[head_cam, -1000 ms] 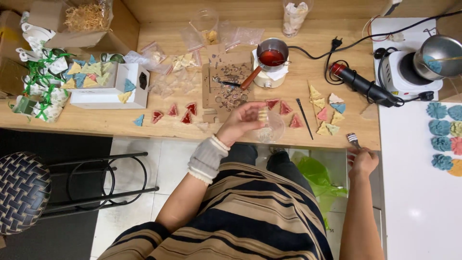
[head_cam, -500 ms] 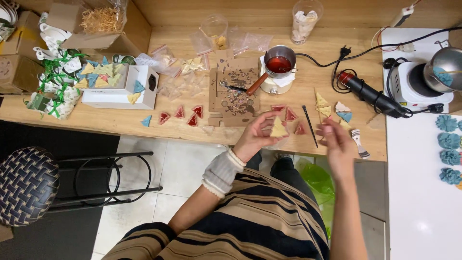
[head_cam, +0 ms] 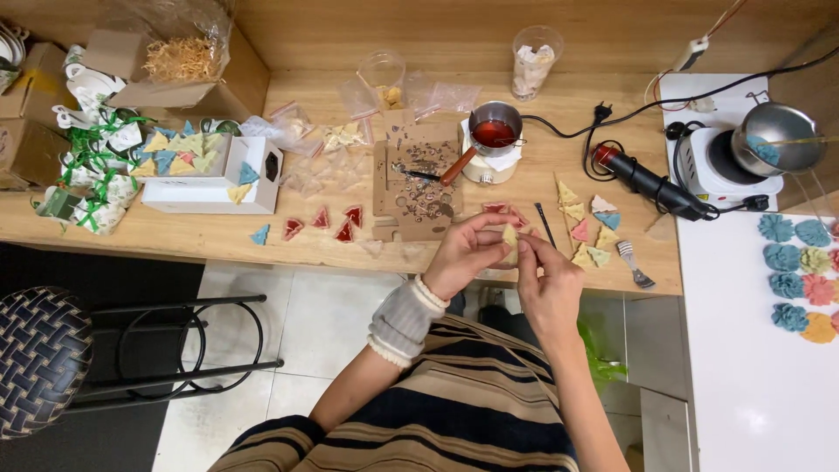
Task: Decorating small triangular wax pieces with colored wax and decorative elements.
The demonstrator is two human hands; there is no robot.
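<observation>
Bench [head_cam: 218, 232]: long wood top, crowded w/ craft bits. White side unit at right carries a hotplate w/ steel pot [head_cam: 776, 138] and a column of blue/pink/orange rosettes [head_cam: 795, 275]. Woven stool [head_cam: 39, 358] lower left, off the bench.

Hands meet at the bench's front edge, centre. Left hand [head_cam: 465, 253]: grip pinched on a small yellow triangle [head_cam: 509, 235], fingers curled round its left side. Right hand [head_cam: 549, 284]: fingertips closed on the same triangle from the right. So piece is held between both hands, just above the bench edge, not resting on it.

Risks (judgement):
- Triangle is small, held by fingertips only over the edge; a slip would drop it to the floor or lap.
- Red-filled melting pot [head_cam: 495, 133] stands just beyond the hands w/ its handle pointing toward them; a forearm knock could spill it over the cardboard mat [head_cam: 418, 179].
- Black heat tool [head_cam: 647, 182] and its cable lie near the right elbow; snag could drag it off.
- Loose red triangles [head_cam: 323, 223] and pastel triangles [head_cam: 585, 232] sit close by; sleeve could sweep them.

Packages: open brown box [head_cam: 175, 65] of straw-like filler, back left; white tray box [head_cam: 210, 175] holding pastel triangles, left of mat; white wraps w/ green ribbon [head_cam: 92, 170] far left; clear bags [head_cam: 384, 92] and plastic cup [head_cam: 533, 61] at back. Labels too small to make out.
</observation>
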